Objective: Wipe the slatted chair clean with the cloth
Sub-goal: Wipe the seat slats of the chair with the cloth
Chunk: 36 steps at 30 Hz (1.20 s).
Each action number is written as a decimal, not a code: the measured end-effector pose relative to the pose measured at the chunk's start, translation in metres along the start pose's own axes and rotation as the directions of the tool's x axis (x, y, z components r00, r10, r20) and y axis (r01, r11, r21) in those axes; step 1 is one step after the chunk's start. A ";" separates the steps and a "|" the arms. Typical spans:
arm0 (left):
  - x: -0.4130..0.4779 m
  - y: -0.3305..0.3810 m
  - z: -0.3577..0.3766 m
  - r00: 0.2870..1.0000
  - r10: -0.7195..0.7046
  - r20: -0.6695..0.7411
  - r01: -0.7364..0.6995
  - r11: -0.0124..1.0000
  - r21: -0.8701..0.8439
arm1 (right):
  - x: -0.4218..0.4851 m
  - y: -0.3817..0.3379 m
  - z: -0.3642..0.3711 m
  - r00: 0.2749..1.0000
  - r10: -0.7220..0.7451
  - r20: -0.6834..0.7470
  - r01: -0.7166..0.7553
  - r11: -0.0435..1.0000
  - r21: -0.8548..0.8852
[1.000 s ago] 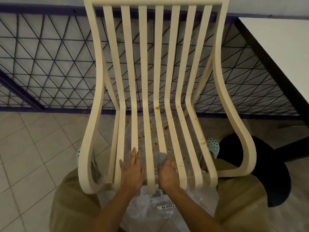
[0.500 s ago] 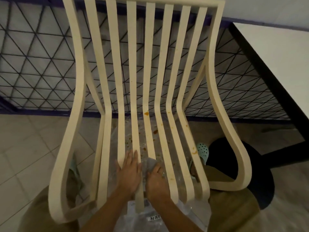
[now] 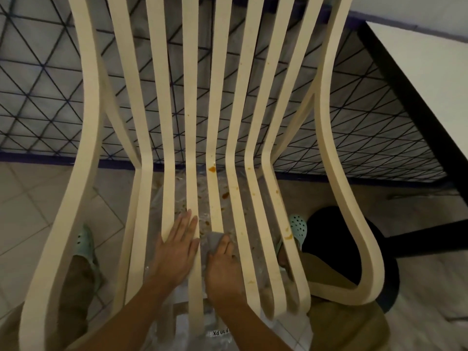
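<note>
A cream slatted chair [image 3: 255,102] fills the head view, its seat slats running toward me. Orange-brown stains dot the middle and right slats, the largest at the seat's bend [image 3: 211,169]. My left hand [image 3: 177,247] lies flat with straight fingers on two slats left of centre. My right hand [image 3: 222,264] grips a small grey cloth [image 3: 214,240] and presses it onto a middle slat near the seat's front.
A clear plastic sheet [image 3: 192,198] lies on the tiled floor under the seat. A dark wire-mesh fence [image 3: 45,97] stands behind the chair. A white table with a black edge [image 3: 420,79] stands at the right, a dark round base [image 3: 336,239] beneath it. My feet in pale green clogs [image 3: 84,243] flank the chair.
The view has moved closer and lower over the seat. Both hands have slid slightly farther up the slats, the right one carrying the cloth along.
</note>
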<state>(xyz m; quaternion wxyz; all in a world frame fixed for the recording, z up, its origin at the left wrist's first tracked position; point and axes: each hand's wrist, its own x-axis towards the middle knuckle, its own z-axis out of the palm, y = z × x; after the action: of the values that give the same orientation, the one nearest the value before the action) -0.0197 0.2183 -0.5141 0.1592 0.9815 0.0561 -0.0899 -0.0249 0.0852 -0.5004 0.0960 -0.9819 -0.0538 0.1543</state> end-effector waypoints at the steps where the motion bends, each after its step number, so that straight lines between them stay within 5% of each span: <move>1: 0.001 0.001 -0.001 1.000 -0.004 0.007 0.004 1.000 0.010 | 0.001 -0.001 0.001 1.000 0.003 -0.015 -0.003 1.000 0.019; 20: 0.047 0.002 -0.007 0.998 -0.055 -0.001 0.055 0.998 0.011 | 0.096 -0.020 -0.014 0.998 0.007 0.069 -0.013 0.997 0.075; 36: 0.049 -0.001 -0.002 0.997 -0.060 0.044 0.060 0.998 -0.001 | 0.203 -0.054 -0.031 0.999 0.018 -0.041 -0.014 0.996 0.088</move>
<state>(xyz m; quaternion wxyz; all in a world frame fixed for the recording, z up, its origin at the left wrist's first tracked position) 0.0288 0.2240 -0.5218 0.1586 0.9770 0.0819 -0.1163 0.1733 0.1604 -0.5198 0.1387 -0.9801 -0.0372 0.1370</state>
